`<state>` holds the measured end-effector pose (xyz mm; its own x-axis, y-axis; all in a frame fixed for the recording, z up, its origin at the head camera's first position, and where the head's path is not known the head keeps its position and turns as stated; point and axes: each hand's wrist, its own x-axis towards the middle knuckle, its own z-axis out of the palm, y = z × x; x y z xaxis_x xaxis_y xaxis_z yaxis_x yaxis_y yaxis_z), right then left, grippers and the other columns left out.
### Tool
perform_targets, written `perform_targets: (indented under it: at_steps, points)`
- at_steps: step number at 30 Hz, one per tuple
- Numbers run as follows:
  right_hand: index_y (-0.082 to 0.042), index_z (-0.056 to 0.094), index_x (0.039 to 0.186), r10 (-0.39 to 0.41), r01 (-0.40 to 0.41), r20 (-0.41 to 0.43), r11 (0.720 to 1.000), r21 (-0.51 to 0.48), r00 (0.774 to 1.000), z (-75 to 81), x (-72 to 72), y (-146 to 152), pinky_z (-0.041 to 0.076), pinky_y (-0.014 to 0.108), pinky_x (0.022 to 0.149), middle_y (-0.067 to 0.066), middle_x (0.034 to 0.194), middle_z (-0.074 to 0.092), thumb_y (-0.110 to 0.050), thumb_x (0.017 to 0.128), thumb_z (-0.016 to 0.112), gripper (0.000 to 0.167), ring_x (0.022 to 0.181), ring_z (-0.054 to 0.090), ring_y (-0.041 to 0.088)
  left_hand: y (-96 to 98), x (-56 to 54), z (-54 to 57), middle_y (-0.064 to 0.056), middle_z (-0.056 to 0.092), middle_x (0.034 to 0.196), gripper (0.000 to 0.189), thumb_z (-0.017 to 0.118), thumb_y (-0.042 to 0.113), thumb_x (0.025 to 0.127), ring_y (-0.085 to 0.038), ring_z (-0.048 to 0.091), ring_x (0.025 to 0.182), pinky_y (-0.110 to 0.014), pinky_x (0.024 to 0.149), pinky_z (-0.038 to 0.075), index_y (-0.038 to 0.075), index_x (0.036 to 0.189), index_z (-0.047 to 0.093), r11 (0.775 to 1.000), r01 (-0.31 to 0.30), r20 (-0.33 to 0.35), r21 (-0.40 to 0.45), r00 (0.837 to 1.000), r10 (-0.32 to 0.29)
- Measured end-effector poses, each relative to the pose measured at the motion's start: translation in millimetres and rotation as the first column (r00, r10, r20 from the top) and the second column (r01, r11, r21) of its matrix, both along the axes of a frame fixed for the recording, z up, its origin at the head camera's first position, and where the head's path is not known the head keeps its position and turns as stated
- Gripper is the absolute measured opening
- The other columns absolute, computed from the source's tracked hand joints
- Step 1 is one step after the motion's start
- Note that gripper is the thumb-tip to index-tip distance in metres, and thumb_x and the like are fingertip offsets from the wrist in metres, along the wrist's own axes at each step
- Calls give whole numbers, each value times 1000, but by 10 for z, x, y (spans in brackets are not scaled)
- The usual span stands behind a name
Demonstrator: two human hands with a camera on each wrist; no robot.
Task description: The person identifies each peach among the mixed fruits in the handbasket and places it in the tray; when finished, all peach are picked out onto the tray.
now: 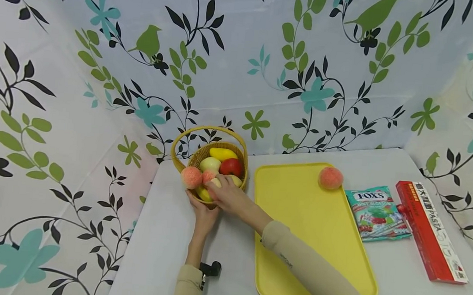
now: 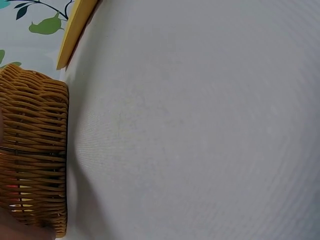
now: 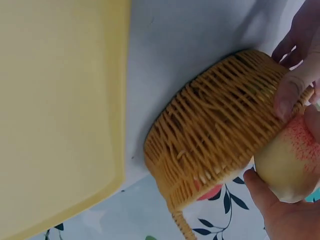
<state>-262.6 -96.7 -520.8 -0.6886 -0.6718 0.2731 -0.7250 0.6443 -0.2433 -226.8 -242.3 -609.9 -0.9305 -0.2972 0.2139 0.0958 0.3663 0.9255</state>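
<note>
A wicker basket [image 1: 197, 158] with a tall looped handle stands at the back left of the table, filled with fruit. My left hand [image 1: 204, 217] grips its near side; in the right wrist view the thumb lies over the rim. Over the fruit, my right hand [image 1: 232, 197] holds a peach [image 3: 285, 167], cream with a red blush, at the basket's rim. Around it lie another peach [image 1: 191, 177], a red apple [image 1: 231, 167], a pale green fruit [image 1: 210, 165] and a long yellow fruit [image 1: 223, 154]. The left wrist view shows only the basket's woven side [image 2: 35, 130] and some fingertips.
Right of the basket lies a yellow tray [image 1: 298, 208], with one peach [image 1: 331, 178] at its far right corner. Beyond it are a Fox's candy bag [image 1: 377, 213] and a red pasta box [image 1: 426, 232]. Patterned cloth [image 1: 225, 72] hangs behind the table. My right forearm crosses the tray.
</note>
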Motion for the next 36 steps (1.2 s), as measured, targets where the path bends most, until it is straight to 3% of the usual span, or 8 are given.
perform_targets:
  at_steps: [8, 11, 17, 22, 31, 36]
  points:
    - [-24, 50, 143, 19, -16, 64, 999, -45, 998, 105, 24, 312, 62, 42, 88, 17, 147, 45, -26, 94, 76, 56, 134, 47, 34, 6, -12, 0, -22, -19, 169, 140, 88, 27, 83, -38, -4, 160, -61, 129, 6, 3, 158, -28, 1000, -2, 2, 28, 1000, 2]
    - [-23, 50, 145, 2, 3, 72, 998, -62, 997, 114, -1, 419, 61, 44, 87, 15, 144, 46, -28, 93, 77, 59, 130, 49, 33, 13, -24, 19, -19, -21, 169, 141, 87, 32, 83, -36, -4, 160, -60, 129, 7, 8, 158, -30, 1000, 7, 24, 18, 1000, -7]
    - [-24, 49, 146, -26, 36, 96, 995, -95, 995, 108, -38, 593, 63, 45, 77, 14, 145, 45, -29, 93, 77, 60, 128, 50, 33, 23, -22, 39, -17, -23, 169, 139, 86, 26, 85, -33, -4, 161, -56, 130, 8, 10, 157, -32, 1000, 5, 48, 9, 999, -5]
    - [-25, 47, 149, -63, 75, 136, 994, -83, 989, 93, -53, 746, 63, 47, 76, 16, 150, 43, -28, 95, 75, 61, 133, 48, 35, 18, 12, 53, -17, -23, 169, 138, 85, 21, 85, -33, -7, 161, -56, 131, 6, 9, 157, -32, 1000, 12, 45, 24, 999, -13]
    - [-23, 49, 150, -144, 158, 159, 984, -80, 977, -36, -189, 1034, 61, 52, 73, 18, 149, 43, -25, 95, 75, 60, 131, 49, 39, 16, 12, 70, -17, -24, 169, 140, 86, 25, 84, -33, -10, 161, -55, 131, 4, 9, 157, -33, 999, 21, 68, 38, 997, -23]
    - [-19, 47, 151, -141, 157, 190, 985, -72, 972, -163, -253, 1117, 60, 54, 72, 20, 146, 45, -24, 97, 71, 59, 128, 49, 40, 29, 14, 43, -19, -23, 169, 140, 86, 22, 84, -36, -9, 161, -57, 130, 4, 8, 157, -33, 999, 17, 54, 44, 998, -19]
